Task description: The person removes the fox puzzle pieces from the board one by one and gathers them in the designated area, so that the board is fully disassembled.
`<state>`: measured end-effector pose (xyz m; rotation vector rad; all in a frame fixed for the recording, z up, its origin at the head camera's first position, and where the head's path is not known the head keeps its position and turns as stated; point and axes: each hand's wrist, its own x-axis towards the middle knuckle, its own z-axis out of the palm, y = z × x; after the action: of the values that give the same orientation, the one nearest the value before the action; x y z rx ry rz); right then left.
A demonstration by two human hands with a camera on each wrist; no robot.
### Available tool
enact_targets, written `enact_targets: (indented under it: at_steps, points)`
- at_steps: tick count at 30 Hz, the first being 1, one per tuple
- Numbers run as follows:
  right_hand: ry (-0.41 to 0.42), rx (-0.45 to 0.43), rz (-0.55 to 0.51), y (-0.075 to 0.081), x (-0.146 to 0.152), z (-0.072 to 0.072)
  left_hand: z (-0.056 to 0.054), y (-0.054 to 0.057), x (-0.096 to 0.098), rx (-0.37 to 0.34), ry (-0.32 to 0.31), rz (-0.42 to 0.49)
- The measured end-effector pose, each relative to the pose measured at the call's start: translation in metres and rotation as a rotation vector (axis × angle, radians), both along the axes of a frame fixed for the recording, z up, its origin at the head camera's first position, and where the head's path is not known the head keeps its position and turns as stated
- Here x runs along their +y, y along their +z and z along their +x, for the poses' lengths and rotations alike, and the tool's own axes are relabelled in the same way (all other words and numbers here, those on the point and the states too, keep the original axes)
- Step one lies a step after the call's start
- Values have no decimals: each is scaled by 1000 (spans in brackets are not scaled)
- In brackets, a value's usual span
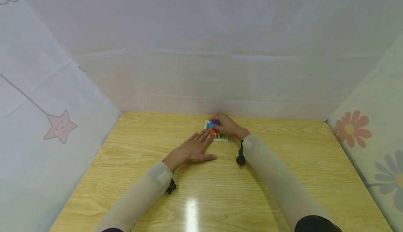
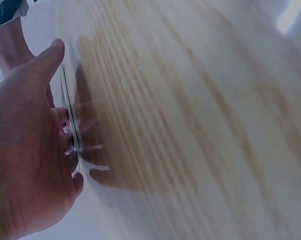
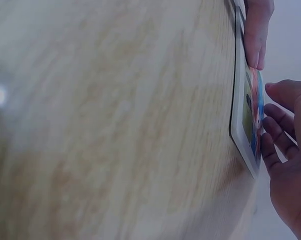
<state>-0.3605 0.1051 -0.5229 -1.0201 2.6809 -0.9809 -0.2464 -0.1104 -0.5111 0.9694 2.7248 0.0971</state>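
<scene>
A small flat picture board with a white border and a blue, red and green picture lies near the table's far edge. Flat and spread, my left hand rests its fingertips on the board's near left part. My right hand reaches over from the right, its bent fingers at the picture's upper part and covering some of it. In the right wrist view, the fingertips of the right hand are at the board's face, with nothing visible between thumb and fingers. The left wrist view shows the board edge-on beyond the left palm.
The light wood table has a glossy top. A pale cloth wall rises right behind the board, with more cloth at the left and right sides. Each wrist carries a small black device.
</scene>
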Motion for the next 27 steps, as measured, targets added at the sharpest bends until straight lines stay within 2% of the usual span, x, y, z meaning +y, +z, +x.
enact_targets:
  at_steps: [4,8,19,27]
  points:
    - [17,58,39,0,-2,-4,1,2,0,-2,0,-10]
    - [27,74,55,0,-3,-6,2,4,2,-2,-3,-22]
    - [27,37,69,1,-2,-9,2,8,5,0,1,-60]
    - [54,37,73,0,-4,-13,1,5,5,3,5,-80]
